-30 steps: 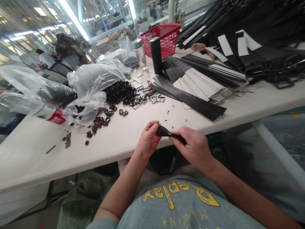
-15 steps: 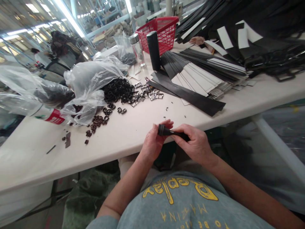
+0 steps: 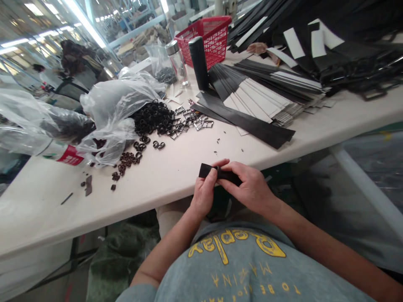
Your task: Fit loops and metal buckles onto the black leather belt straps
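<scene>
Just above the table's near edge, both my hands hold a black strap (image 3: 229, 177). My left hand (image 3: 204, 193) pinches it near its flat end, thumb on top. A small dark ring, perhaps a loop, shows around the strap beside that thumb. My right hand (image 3: 252, 184) grips the strap a little further right, fingers wrapped round it; part of the strap is hidden in the palm. Beyond my hands lie a pile of black loops (image 3: 154, 117), metal buckles (image 3: 204, 124) and scattered brown loops (image 3: 127, 160).
A fan of black and white strips (image 3: 255, 100) covers the table's right side. Behind stand a red basket (image 3: 217, 42), a black cylinder (image 3: 199, 63) and a glass bottle (image 3: 180, 67). Plastic bags (image 3: 110, 96) lie at left. More black straps (image 3: 349, 75) are heaped far right.
My left hand has gone from partly spread fingers to a pinch, with its thumb over the strap. The strap's flat end now shows left of that thumb. My view has shifted slightly.
</scene>
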Demonstrator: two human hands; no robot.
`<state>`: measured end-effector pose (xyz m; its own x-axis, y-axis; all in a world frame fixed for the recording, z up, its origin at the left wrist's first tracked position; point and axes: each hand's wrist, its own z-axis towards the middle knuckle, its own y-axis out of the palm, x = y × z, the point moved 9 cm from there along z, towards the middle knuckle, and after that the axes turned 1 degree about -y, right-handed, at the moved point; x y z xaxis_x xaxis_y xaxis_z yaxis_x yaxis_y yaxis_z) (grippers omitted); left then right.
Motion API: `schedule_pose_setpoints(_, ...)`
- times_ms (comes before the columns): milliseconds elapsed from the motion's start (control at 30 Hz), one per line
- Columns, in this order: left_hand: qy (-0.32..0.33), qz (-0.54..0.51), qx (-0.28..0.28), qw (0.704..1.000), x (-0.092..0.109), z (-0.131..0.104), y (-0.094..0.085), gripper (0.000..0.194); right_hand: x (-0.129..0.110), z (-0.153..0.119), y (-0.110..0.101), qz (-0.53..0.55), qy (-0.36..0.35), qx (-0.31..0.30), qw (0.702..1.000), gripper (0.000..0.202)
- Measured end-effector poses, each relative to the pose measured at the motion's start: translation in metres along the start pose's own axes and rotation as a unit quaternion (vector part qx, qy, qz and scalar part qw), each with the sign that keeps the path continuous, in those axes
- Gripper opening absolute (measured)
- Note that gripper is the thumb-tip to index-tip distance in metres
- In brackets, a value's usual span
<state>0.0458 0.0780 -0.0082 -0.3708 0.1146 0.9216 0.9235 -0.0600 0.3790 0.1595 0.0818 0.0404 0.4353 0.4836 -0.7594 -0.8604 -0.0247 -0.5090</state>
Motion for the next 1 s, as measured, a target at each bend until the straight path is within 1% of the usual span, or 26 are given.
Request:
schedule_pose_setpoints(67,0.019,0.013,0.036,0.999,0.009,0.002,-0.011,0.038,0.015,-0.003,0.009,0.056,0.069,-0.094,0.992,0.025)
schedule_pose_setpoints(100,0.029,0.012,0.055,0.998,0.014,0.003,-0.017,0.038,0.021,-0.007,0.013,0.083,0.099,-0.136,0.982,0.023)
schedule_pose_setpoints(133,0.036,0.008,0.071,0.997,0.017,0.004,-0.023,0.038,0.027,-0.011,0.015,0.104,0.123,-0.168,0.973,0.019)
schedule_pose_setpoints(167,0.039,0.004,0.081,0.996,0.019,0.004,-0.027,0.037,0.031,-0.014,0.016,0.119,0.139,-0.185,0.966,0.018)
schedule_pose_setpoints(200,0.036,-0.001,0.085,0.996,0.018,0.004,-0.028,0.035,0.034,-0.017,0.016,0.127,0.149,-0.189,0.962,0.021)
schedule_pose_setpoints(267,0.016,-0.006,0.072,0.997,0.012,0.003,-0.026,0.034,0.037,-0.020,0.015,0.134,0.158,-0.175,0.963,0.026)
schedule_pose_setpoints(400,-0.036,0.003,0.028,0.999,-0.004,-0.001,-0.014,0.035,0.031,-0.018,0.014,0.148,0.147,-0.157,0.965,0.024)
schedule_pose_setpoints(467,-0.040,0.021,0.017,0.999,-0.004,-0.002,-0.015,0.037,0.030,-0.016,0.011,0.147,0.142,-0.161,0.965,0.025)
schedule_pose_setpoints(533,-0.019,0.041,0.030,0.998,0.003,-0.001,-0.026,0.038,0.031,-0.015,0.006,0.141,0.142,-0.175,0.964,0.026)
schedule_pose_setpoints(600,0.008,0.058,0.068,0.996,0.015,0.002,-0.044,0.038,0.035,-0.016,0.002,0.127,0.144,-0.196,0.962,0.028)
schedule_pose_setpoints(667,0.019,0.074,0.104,0.992,0.023,0.004,-0.059,0.035,0.037,-0.018,0.000,0.116,0.142,-0.208,0.961,0.027)
schedule_pose_setpoints(733,0.013,0.087,0.117,0.989,0.026,0.006,-0.064,0.033,0.036,-0.017,0.000,0.107,0.134,-0.194,0.966,0.023)
schedule_pose_setpoints(767,0.005,0.089,0.117,0.989,0.026,0.006,-0.063,0.034,0.034,-0.016,0.001,0.095,0.123,-0.179,0.971,0.024)
schedule_pose_setpoints(867,-0.030,0.078,0.094,0.992,0.016,0.005,-0.048,0.039,0.019,-0.009,0.007,0.012,0.060,-0.122,0.991,0.044)
schedule_pose_setpoints(900,-0.038,0.071,0.087,0.993,0.013,0.005,-0.043,0.040,0.012,-0.007,0.010,-0.020,0.033,-0.103,0.994,0.045)
schedule_pose_setpoints(1000,-0.032,0.054,0.083,0.995,0.009,0.005,-0.037,0.042,0.001,-0.004,0.016,-0.073,-0.022,-0.056,0.995,0.032)
